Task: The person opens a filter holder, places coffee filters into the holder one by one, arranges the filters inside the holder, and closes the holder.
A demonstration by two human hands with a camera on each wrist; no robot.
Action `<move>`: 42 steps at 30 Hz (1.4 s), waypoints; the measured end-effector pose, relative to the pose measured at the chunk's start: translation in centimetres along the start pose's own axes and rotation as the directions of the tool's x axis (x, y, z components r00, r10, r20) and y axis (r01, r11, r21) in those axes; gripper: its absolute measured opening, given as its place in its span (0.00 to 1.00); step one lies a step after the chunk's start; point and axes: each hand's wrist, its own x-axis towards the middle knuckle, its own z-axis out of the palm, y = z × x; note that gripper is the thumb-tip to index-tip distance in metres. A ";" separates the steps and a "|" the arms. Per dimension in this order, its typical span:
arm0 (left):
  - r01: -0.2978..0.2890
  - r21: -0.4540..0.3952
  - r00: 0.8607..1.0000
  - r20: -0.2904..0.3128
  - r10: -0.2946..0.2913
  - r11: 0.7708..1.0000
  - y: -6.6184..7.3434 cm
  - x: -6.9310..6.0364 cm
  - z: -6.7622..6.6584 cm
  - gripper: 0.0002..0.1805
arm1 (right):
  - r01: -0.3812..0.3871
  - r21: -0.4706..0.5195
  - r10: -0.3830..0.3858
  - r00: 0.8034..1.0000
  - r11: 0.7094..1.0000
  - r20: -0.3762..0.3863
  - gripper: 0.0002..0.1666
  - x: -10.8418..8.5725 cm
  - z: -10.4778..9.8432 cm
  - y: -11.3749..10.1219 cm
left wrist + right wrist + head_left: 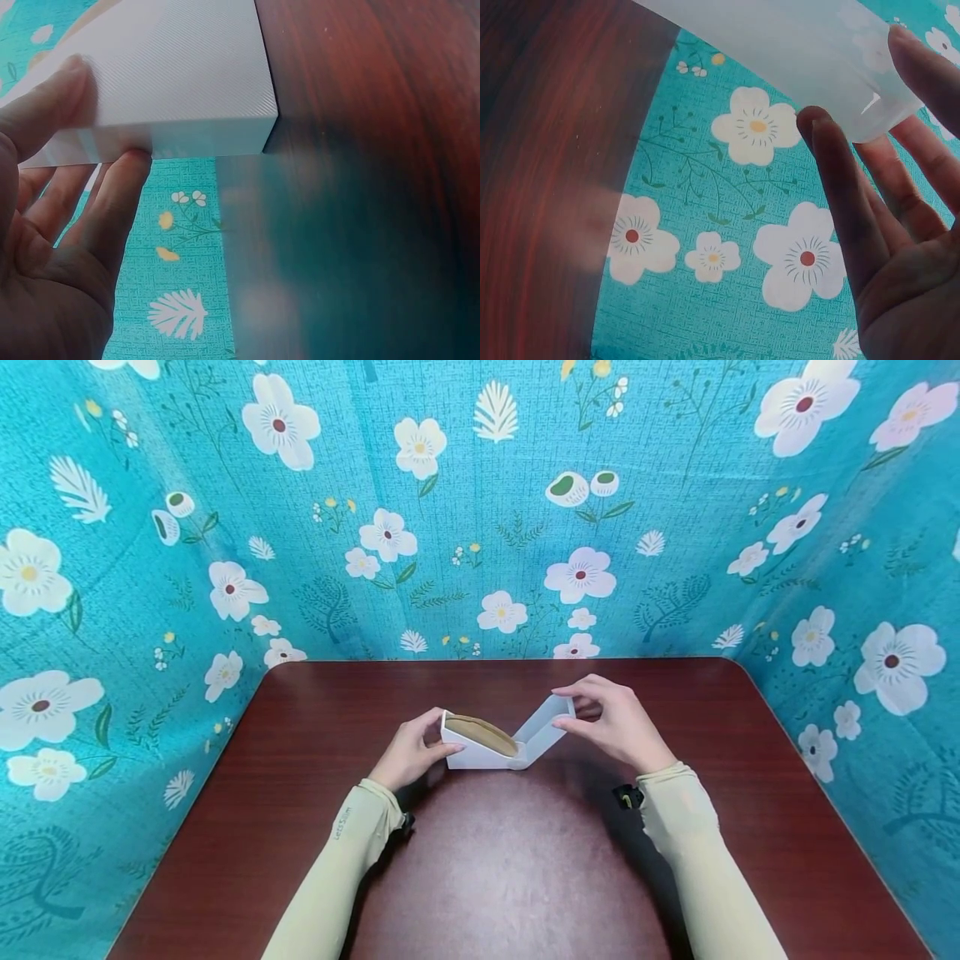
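A white box (480, 756) with a slanted open top sits on the table, holding brown, curved, paper-like sheets (480, 732) whose exact kind I cannot tell. My left hand (411, 749) grips its tall left end, thumb on the near side; the left wrist view shows the fingers beneath the ribbed white wall (180, 67). A translucent, frosted lid (542, 727) slants up and to the right from the box's low right end, where the two meet. My right hand (611, 718) pinches the lid's raised end between thumb and fingers, also seen around the clear lid (817, 67) in the right wrist view.
The dark reddish-brown table (495, 877) has rounded far corners. A turquoise flowered curtain (465, 527) hangs behind it and along both sides. Dark straps with small devices (628, 796) sit at both wrists.
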 end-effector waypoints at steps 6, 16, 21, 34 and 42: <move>0.008 0.004 1.000 -0.001 -0.008 1.000 -0.2 0.0 -0.1 0.21 | 0.018 0.019 -0.018 1.000 1.000 -0.011 0.28 0.4 0.7 -0.4; -0.002 -0.019 1.000 -0.013 0.002 1.000 -0.4 -0.1 0.0 0.23 | 0.061 0.066 -0.061 0.998 0.996 0.006 0.28 1.9 2.6 -1.5; -0.012 -0.024 1.000 -0.019 0.011 1.000 -0.4 0.0 0.1 0.23 | 0.085 0.064 -0.086 0.996 0.994 0.014 0.28 2.6 3.8 -2.3; -0.004 -0.035 1.000 -0.019 0.004 0.999 -0.3 0.0 0.2 0.21 | 0.160 -0.021 -0.160 0.987 0.987 0.025 0.24 3.9 7.5 -4.1; -0.022 -0.051 0.999 -0.031 0.020 0.998 -0.3 0.0 0.2 0.21 | 0.199 -0.103 -0.197 0.980 0.975 0.024 0.25 4.4 8.9 -4.6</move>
